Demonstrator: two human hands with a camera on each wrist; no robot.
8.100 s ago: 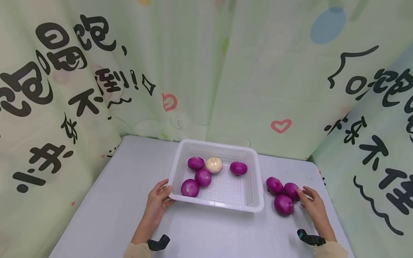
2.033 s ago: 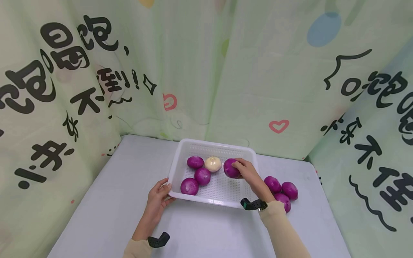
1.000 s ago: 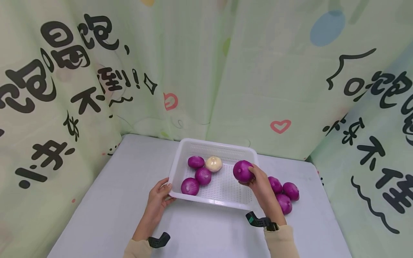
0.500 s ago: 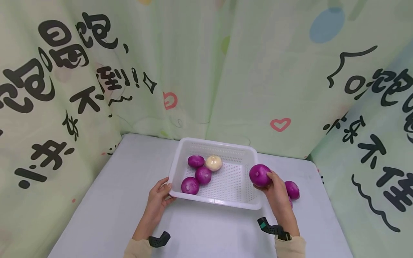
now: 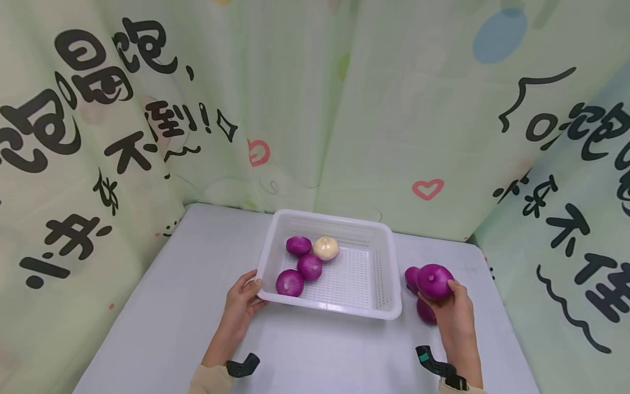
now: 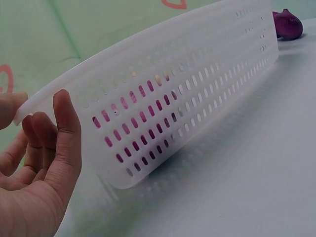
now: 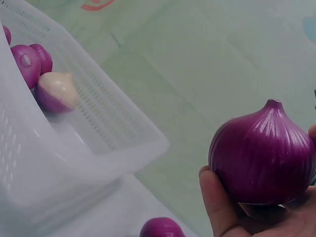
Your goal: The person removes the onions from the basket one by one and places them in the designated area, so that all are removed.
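Holding a purple onion [image 5: 434, 281] in my right hand [image 5: 455, 317], fingers cupped under and around it, stem tip up; it sits in the air to the right of the white basket [image 5: 389, 262], outside its rim and above the purple onions on the desk [image 5: 413, 277]. The right wrist view confirms the grasp: the held bulb rests in the palm, thumb along its lower left side, and one loose onion shows on the desk below. Left hand [image 5: 241, 306] grips the basket's near-left corner, thumb over the rim and fingers against the perforated wall, as the left wrist view shows. Inside the basket: three purple onions [image 5: 310, 266] and one pale onion [image 5: 326, 248], all clustered toward the left half; the right half of the basket floor is bare. The grey desk [image 5: 162, 306] carries everything. Judgement: the step in hand is the carry of one onion out of the basket to the pile at the right, at the point just before set-down. The next move, as I read it, calls for lowering the bulb into a free spot beside the pile, not on top of it, since round bulbs roll, then letting go gently while the left hand steadies the basket.
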